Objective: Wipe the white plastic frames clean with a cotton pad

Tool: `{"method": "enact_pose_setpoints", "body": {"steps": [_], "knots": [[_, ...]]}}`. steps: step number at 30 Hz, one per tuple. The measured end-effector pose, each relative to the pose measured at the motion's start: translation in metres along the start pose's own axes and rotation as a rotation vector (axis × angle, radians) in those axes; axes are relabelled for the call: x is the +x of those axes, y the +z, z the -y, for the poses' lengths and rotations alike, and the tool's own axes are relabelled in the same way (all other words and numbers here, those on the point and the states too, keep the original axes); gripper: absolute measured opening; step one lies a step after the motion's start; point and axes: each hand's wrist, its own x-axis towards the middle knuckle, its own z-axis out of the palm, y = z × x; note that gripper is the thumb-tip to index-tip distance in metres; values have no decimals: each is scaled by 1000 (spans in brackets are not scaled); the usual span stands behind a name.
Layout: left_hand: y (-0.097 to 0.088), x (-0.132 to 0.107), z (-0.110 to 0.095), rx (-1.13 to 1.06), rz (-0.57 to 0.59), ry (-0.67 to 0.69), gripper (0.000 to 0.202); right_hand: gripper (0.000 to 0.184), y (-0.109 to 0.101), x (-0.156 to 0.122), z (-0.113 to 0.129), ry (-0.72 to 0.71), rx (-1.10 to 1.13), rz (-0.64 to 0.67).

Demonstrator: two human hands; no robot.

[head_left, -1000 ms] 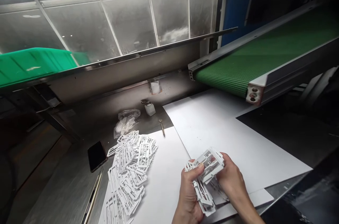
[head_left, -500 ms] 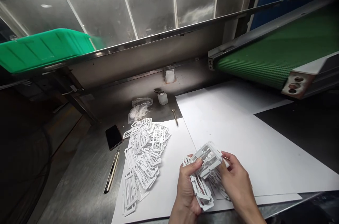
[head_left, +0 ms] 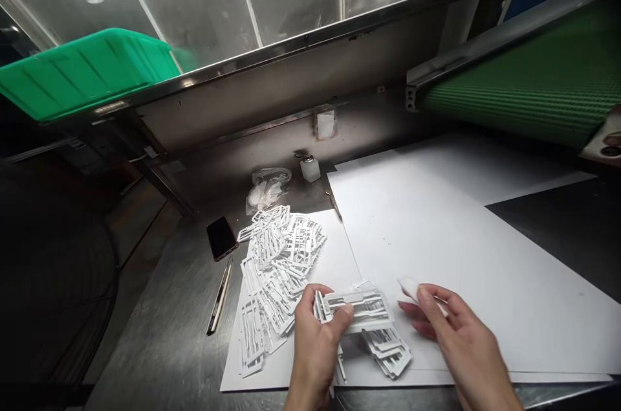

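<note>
Steel workbench [head_left: 160,346] with white sheets [head_left: 436,236] spreads before us. At nine o'clock lie a phone [head_left: 221,237] and a pen [head_left: 219,296], then a loose heap of white plastic frames [head_left: 276,268]. Our left hand [head_left: 315,349] pinches a frame stack [head_left: 356,309] at six o'clock, thumb on top, fingers curled under. A few more frames [head_left: 388,349] lie beneath it. Our right hand [head_left: 453,333], at five o'clock, pinches a small white piece [head_left: 407,287], other fingers half open. We judge the pinched stack could fan out and slip.

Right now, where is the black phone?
The black phone lies on the steel table, left of the pile of white plastic frames, just above the pen.
</note>
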Motion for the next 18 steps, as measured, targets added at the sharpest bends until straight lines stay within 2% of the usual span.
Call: {"method": "enact_pose_setpoints", "body": {"steps": [4, 6, 9, 12, 16, 18], "knots": [[5, 2, 1, 81, -35, 40, 42, 65, -1, 8, 6, -5, -63, 15], [14, 4, -8, 175, 11, 63, 36, 65, 3, 15, 8, -9, -92, 13], [35, 15, -29, 444, 125, 136, 23, 66, 3, 29, 6, 3, -140, -11], [64, 42, -41, 571, 263, 153, 21, 69, -13, 43, -3, 35, -191, -88], [102, 76, -37, 702, 475, 113, 21, 69, -48, 54, -17, 98, -294, -242], [111, 81, -34, 799, 504, 141, 20, 67, -63, 54, -20, 105, -324, -254]]}}
